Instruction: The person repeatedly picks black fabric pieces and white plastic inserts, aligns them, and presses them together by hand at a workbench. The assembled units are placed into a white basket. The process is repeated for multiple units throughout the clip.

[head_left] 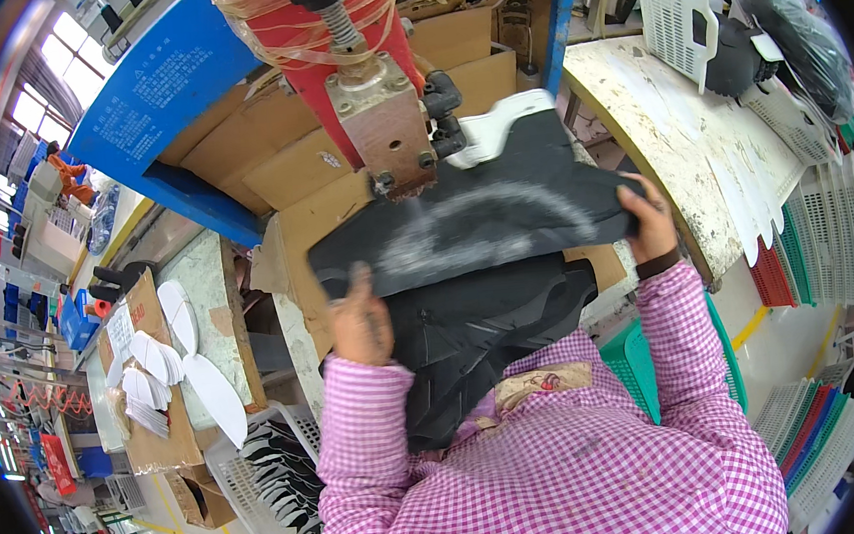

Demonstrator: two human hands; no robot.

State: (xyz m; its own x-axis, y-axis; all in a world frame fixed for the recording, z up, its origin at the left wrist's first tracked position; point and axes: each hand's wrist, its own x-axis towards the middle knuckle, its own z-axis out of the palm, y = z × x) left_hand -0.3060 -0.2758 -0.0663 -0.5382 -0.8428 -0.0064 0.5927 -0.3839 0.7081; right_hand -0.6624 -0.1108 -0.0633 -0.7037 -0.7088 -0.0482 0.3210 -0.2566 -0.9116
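A wide black cut sheet of material [541, 183], with a curved whitish smear across it, is stretched between my two hands below the red machine head [338, 93]. My left hand [361, 322] grips its lower left corner, thumb up along the edge. At its right end my right hand [652, 219] has its fingers closed over the edge. The metal block [385, 120] at the bottom of the machine head hangs right over the sheet's upper edge. Beneath the held sheet, more black pieces [464, 349] lie in front of my body. A white piece [501, 126] shows behind the sheet.
A blue machine frame [174, 106] stands behind, lined with cardboard. White sole-shaped pieces [211, 394] lie on the left bench. Below it, a white basket [238, 483] holds several dark pieces. To the right are a worn table [645, 99], stacked baskets [835, 225] and a green basket [630, 366].
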